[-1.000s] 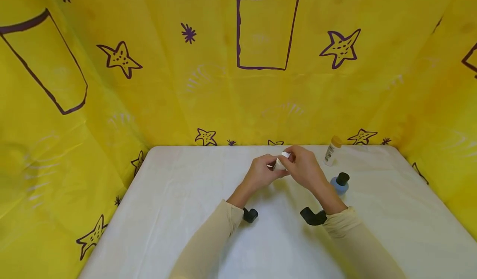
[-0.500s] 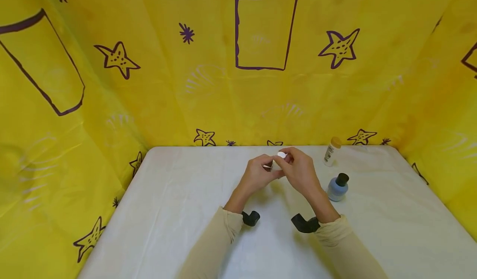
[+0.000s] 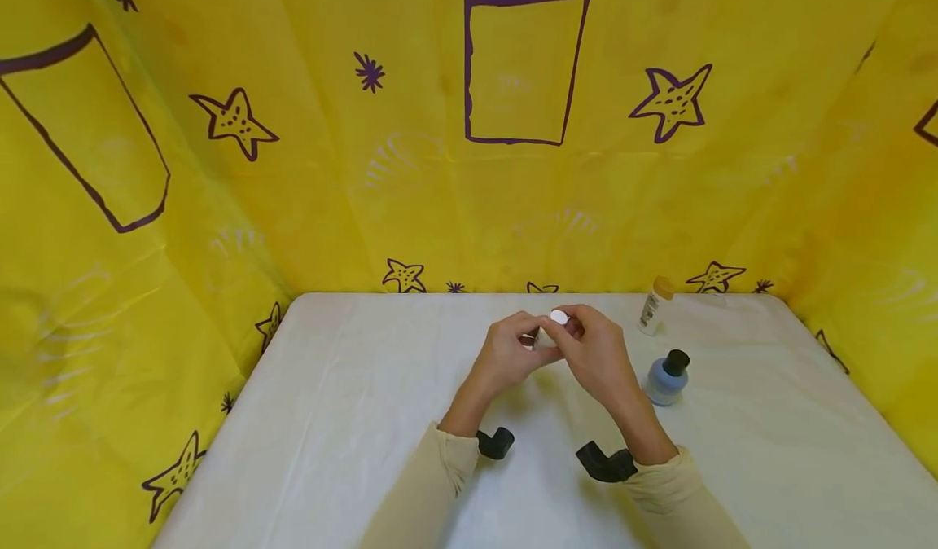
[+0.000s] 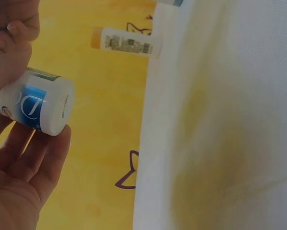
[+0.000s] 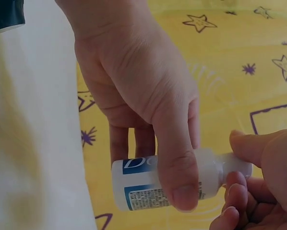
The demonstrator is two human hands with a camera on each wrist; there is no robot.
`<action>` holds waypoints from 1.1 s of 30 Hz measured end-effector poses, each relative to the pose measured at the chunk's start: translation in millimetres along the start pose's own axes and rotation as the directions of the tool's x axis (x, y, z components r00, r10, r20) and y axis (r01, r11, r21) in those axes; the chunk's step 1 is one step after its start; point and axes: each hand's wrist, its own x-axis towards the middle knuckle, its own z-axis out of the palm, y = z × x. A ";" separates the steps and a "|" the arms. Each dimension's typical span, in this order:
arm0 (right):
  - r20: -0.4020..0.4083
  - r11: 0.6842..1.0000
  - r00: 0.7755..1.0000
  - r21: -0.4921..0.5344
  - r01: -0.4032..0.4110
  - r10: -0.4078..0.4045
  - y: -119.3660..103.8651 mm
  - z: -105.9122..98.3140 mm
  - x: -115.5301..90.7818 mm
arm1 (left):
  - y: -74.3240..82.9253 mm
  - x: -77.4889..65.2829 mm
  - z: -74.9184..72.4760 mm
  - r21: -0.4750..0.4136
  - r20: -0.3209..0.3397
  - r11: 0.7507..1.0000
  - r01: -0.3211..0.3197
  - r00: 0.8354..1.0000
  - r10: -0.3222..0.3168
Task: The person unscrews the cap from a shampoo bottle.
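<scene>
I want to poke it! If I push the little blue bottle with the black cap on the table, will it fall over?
Probably not easily. The blue bottle looks squat and wide at its base, standing upright on the white table. It would likely slide first. If tipped, its round body would probably roll.

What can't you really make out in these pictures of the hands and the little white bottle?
- White bottle: its brand name, cut short by the left hand in the right wrist view and by fingers in the left wrist view.
- Its cap end: partly hidden by the right hand; whether it is on tight is unclear.
- Orange-capped bottle: label too small in the head view, blurred at the left wrist.
</scene>
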 end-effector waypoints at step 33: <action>0.021 0.929 0.935 -0.104 0.355 -0.355 21.9 4.1 -4.8 | -10.1 -7.5 -5.2 0.113 0.118 0.984 -0.139 0.985 0.126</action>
